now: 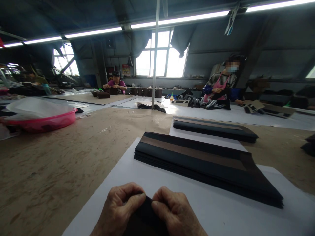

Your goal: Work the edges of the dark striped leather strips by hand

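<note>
Pinching one dark piece (145, 216) in left hand (120, 209) and right hand (177, 214) fingers, two dark stacks (201, 160) beyond

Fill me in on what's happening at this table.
A person seated at a long worktable pinches a dark piece of material between the left hand and right hand, close to the body. Just beyond lies a stack of dark sheets with brown bands on white paper, with a second stack behind it. A pink basin sits off to the left. Two other people work at the far tables.
</note>
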A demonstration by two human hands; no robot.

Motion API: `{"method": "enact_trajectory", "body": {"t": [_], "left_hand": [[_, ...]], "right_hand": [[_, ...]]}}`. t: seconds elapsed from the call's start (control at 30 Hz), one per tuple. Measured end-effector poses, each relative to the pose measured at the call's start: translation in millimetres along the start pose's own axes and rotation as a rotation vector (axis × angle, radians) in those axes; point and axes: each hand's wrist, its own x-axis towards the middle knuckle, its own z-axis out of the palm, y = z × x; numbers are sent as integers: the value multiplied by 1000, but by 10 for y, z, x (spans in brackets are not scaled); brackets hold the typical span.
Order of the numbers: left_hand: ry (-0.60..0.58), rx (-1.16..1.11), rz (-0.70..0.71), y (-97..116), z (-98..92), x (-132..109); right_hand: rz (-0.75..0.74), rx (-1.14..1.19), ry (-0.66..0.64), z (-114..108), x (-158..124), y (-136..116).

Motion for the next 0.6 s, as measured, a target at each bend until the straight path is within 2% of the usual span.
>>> {"method": "enact_trajectory", "body": {"t": [0.1,0.23,0.37,0.5,0.6], "left_hand": [[1,22,9,-34,-12,0],[-5,-87,-91,-48,3,5],[-33,-174,-176,-58,5,30],[-45,-219,-177,-88,-10,59],[-75,-227,-181,-91,-4,59]], "right_hand": [[-37,-42,9,26,-4,13],[-62,-73,32,42,-3,34],[4,-15,3,-5,-8,13],[57,82,-70,-42,-10,-6],[43,43,-17,-6,2,13]]}}
